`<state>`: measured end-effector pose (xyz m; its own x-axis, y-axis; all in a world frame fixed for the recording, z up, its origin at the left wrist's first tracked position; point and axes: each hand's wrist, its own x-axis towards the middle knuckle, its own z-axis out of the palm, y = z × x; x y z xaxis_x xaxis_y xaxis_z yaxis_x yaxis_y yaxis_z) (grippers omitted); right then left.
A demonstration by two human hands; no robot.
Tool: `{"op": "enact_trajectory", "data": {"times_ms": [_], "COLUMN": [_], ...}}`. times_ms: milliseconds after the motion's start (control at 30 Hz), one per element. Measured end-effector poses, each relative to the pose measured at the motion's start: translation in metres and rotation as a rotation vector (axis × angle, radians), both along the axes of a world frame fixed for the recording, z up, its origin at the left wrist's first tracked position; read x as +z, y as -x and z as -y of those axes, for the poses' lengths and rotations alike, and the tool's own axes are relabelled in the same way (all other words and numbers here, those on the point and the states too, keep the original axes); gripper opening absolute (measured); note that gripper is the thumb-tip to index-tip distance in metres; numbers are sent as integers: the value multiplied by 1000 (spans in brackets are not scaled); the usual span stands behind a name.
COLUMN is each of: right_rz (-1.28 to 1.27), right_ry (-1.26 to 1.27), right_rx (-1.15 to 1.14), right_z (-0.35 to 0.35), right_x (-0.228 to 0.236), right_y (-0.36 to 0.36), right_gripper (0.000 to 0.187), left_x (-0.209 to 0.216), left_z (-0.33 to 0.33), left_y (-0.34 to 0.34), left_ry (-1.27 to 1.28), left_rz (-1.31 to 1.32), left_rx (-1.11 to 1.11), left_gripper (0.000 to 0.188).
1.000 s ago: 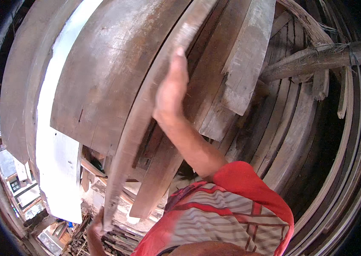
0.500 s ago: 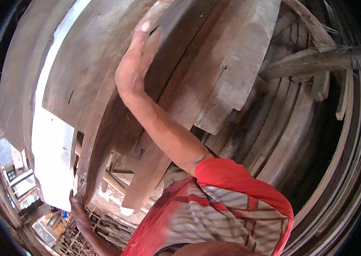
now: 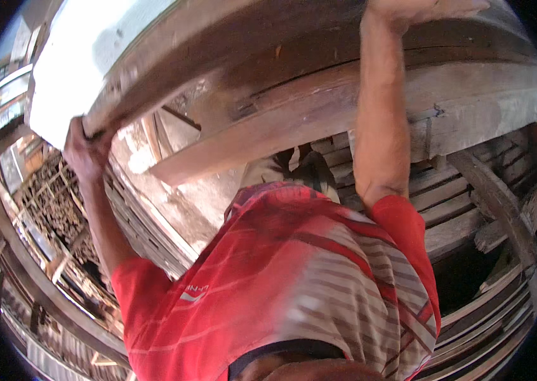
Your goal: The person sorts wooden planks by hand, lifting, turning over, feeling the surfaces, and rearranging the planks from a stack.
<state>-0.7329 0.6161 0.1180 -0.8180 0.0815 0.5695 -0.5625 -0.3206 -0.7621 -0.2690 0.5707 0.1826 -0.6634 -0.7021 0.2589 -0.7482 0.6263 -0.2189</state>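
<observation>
A long, thick brown wooden plank point(image 3: 218, 54) slants across the upper part of the view. My left hand point(image 3: 87, 152) is closed around its lower left end, fingers wrapped over the edge. At the top edge, my right hand point(image 3: 417, 9) holds the plank farther along; a digit stretches out along the wood, and part of this hand is cut off by the picture's edge. Below lies another reddish-brown board point(image 3: 243, 140) with a squared end. A pale, brightly lit panel point(image 3: 84, 57) stands behind the plank at the left.
At the right are stacked old boards point(image 3: 443, 197) and a rough timber post point(image 3: 503, 209). A bundle of sticks or split wood point(image 3: 59, 203) lies at the left beside slatted timber point(image 3: 145, 216). Dusty pale ground point(image 3: 179, 203) shows between.
The view has swung, so the planks now run more crosswise. My left hand has come from reaching beside the plank's end to gripping it. My right hand now appears farther right.
</observation>
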Motion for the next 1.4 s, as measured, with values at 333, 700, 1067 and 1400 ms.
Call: {"op": "enact_trajectory", "data": {"times_ms": [333,700,1067,1400], "right_rz": [152,-577,-643,-713], "right_ry": [-346,-494,-569,-785], "right_rx": [14,-51,56,192], "right_z": [14,-1,62,49], "right_x": [-1,5,23,-61], "right_y": [32,49,39,52], "right_gripper": [102,79,87,88], "left_x": [14,-3,2,-99], "left_z": [31,19,73,47], "left_y": [34,-11,2,7], "left_ry": [-249,-219,199,92], "left_rz": [-161,-255,-297,-347], "left_rx": [199,39,-184,24], "left_gripper": [57,57,72,82]}}
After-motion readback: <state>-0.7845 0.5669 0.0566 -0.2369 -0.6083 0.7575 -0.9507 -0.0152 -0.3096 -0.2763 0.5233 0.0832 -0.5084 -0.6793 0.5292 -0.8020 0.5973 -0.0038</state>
